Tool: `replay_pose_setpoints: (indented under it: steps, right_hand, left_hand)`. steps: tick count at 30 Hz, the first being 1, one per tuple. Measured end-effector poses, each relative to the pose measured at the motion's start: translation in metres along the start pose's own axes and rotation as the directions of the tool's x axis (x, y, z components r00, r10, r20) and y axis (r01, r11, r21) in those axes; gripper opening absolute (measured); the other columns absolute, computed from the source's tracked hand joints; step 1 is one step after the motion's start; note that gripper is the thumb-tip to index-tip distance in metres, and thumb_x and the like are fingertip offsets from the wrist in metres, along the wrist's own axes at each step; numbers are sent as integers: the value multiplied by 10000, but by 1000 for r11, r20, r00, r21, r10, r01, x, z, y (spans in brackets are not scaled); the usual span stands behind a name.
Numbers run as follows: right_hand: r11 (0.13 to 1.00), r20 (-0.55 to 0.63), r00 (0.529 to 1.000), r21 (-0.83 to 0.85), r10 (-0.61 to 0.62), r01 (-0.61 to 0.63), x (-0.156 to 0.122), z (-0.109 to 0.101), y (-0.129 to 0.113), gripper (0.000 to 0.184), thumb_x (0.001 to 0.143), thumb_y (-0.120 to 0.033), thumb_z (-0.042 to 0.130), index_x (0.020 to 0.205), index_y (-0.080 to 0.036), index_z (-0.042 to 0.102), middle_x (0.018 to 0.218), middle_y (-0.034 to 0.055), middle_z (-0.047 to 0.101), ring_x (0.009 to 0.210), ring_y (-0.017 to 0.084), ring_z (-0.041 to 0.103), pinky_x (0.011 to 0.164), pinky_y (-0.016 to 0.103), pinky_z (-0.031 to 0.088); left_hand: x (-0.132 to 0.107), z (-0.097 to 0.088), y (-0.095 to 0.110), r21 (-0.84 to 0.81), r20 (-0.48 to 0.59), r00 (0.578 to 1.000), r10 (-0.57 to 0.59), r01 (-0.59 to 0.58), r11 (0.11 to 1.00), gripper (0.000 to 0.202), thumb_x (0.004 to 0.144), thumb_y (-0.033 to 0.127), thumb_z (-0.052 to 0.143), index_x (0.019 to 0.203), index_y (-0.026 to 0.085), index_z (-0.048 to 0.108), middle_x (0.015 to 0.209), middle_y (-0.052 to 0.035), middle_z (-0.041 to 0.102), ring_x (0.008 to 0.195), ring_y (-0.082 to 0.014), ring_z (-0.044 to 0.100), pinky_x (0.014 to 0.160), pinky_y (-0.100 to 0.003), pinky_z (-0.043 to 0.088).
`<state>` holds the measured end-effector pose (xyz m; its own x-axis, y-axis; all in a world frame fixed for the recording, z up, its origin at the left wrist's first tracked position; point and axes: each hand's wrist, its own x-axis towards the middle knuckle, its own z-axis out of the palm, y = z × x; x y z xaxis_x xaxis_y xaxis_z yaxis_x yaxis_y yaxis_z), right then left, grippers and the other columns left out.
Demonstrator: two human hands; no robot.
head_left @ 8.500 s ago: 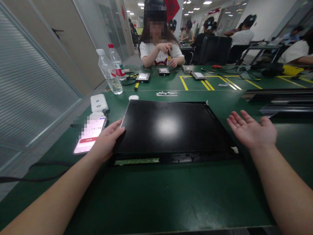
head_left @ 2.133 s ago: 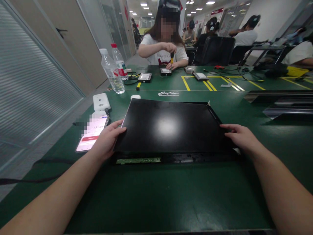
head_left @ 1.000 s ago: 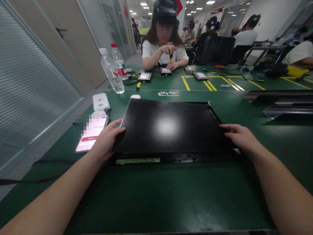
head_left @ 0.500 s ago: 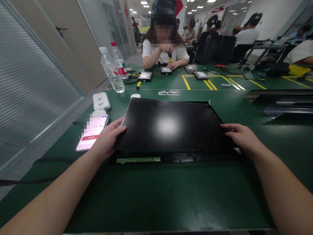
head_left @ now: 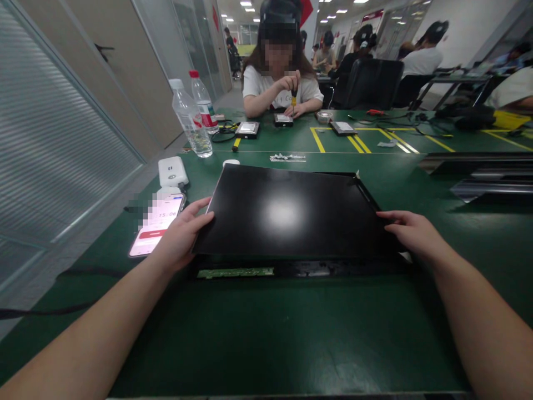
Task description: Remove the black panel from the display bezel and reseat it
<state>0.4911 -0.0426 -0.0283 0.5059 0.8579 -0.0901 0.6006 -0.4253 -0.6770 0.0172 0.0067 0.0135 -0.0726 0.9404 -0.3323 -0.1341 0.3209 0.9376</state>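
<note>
My left hand [head_left: 179, 236] and right hand [head_left: 410, 233] grip opposite side edges of the LCD panel [head_left: 287, 211] between them, which I judge light, stiff and fragile.

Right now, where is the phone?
In the head view, the phone lies lit on the green table, left of the black panel, beside the left hand, with a white box just behind it.

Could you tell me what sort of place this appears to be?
Likely an electronics repair or assembly workshop: a green bench with yellow tape lines, a bare display panel, and a person opposite screwdriving a hard drive.
</note>
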Motion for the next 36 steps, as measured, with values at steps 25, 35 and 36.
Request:
replay_pose_setpoints:
  steps: [25,35,36]
  right_hand:
    - [968,38,986,184,163,-167,-2,0,-6,455,807,-63,691,1234,-143,827,962,79,798,797,173,640,712,258,477]
    - [957,82,976,197,200,-213,-4,-1,-8,493,816,-92,664,1283,-166,804,793,62,740,680,197,607,611,293,474]
    - [957,74,978,206,194,-205,-4,-1,-7,480,816,-88,666,1267,-166,812,788,61,739,679,196,604,612,292,468]
  left_hand:
    - [31,-30,-28,407,51,964,262,-260,875,464,753,329,856,1206,230,847,1732,-100,524,1595,-419,472,1355,-539,327]
    - [42,-39,-38,525,132,938,320,-339,780,582,756,439,838,1286,199,829,1708,-158,516,1564,-422,508,1329,-540,367]
    - [44,-41,-39,555,140,935,327,-347,756,588,760,446,830,1292,197,827,1704,-164,518,1567,-425,503,1329,-549,363]
